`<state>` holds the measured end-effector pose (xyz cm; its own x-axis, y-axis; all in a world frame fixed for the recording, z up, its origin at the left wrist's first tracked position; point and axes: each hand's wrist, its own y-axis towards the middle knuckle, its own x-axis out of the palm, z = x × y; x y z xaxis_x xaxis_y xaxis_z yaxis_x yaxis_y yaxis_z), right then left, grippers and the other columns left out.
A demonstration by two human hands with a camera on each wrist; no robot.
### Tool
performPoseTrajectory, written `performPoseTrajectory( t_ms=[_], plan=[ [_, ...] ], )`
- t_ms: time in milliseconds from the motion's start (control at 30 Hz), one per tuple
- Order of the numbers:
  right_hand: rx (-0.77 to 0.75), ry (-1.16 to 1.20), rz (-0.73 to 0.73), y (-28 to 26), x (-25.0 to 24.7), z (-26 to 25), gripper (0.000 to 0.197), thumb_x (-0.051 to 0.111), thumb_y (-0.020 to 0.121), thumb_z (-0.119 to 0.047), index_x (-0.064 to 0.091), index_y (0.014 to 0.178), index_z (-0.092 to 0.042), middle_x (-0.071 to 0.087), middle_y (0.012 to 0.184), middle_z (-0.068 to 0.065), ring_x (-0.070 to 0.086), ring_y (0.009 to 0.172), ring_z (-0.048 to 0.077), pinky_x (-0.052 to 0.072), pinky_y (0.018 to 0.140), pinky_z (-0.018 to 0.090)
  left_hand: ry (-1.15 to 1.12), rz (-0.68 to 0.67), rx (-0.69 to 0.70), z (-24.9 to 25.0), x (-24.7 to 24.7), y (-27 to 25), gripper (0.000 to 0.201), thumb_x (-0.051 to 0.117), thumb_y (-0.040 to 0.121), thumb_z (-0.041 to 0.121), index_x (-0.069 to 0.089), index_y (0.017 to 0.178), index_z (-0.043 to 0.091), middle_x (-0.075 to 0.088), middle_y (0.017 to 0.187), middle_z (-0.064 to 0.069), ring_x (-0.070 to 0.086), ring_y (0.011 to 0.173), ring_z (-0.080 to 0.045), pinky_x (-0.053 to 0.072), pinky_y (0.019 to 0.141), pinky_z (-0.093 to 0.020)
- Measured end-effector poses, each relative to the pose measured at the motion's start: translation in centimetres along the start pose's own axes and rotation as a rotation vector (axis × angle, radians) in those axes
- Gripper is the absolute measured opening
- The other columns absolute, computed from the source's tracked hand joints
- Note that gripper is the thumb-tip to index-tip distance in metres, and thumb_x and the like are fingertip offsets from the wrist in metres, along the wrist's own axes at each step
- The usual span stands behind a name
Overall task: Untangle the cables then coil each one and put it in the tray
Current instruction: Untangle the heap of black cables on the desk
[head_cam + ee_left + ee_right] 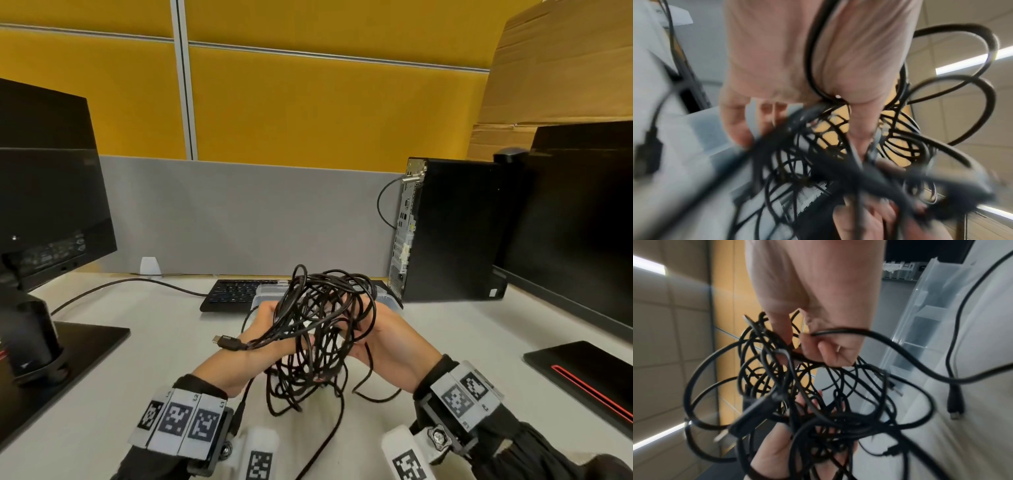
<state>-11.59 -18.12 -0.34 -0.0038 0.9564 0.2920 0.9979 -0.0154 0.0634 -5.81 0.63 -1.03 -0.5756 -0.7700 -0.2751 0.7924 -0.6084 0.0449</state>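
We held the cables [318,329] in both hands' grip; best to pull one loose plug [227,342] out slowly

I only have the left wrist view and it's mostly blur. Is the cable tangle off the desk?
Observer: Yes, in the head view the left hand and right hand hold the cable tangle above the desk; one strand trails onto it.
Operator: Anything in the tray yet?
Observer: Right wrist view: the clear tray has dividers; the compartments showing hold no cable.
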Motion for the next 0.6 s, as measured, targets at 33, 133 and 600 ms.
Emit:
performPoseTrajectory(
  t_ms=[33,133,600],
  plan=[
    [-0.024,0.005,0.024,0.0,0.1,-0.1,0.024,0.051,0.095,-0.022,0.057,0.111,-0.005,0.053,0.084,0.01,0.05,0.073,0.02,0.047,0.067,0.023,-0.001,-0.007,0.036,0.2,-0.2,-0.2,0.069,0.073,0.055,0.049,0.041,0.115,0.036,0.053,0.116,0.013,0.049,0.105,0.01,0.043,0.09,-0.014],
    [-0.071,0.0,0.085,-0.3,0.0,-0.6,0.013,0.038,0.098,-0.017,0.051,0.096,-0.016,0.034,0.067,-0.002,0.033,0.053,0.005,0.032,0.051,0.018,0.05,0.09,0.103,0.1,-1.2,0.1,0.072,0.084,0.041,0.053,0.043,0.1,0.044,0.045,0.126,0.002,0.044,0.119,-0.007,0.042,0.1,-0.034],
    [-0.152,-0.073,0.325,-0.6,-1.6,0.1,0.02,0.043,0.098,-0.018,0.061,0.093,-0.015,0.049,0.055,-0.011,0.042,0.047,0.002,0.035,0.047,0.016,-0.099,0.145,0.292,1.5,-4.5,-0.9,0.044,0.07,0.065,0.017,0.062,0.108,0.018,0.07,0.104,-0.002,0.064,0.099,-0.011,0.048,0.077,-0.013]
  ],
)
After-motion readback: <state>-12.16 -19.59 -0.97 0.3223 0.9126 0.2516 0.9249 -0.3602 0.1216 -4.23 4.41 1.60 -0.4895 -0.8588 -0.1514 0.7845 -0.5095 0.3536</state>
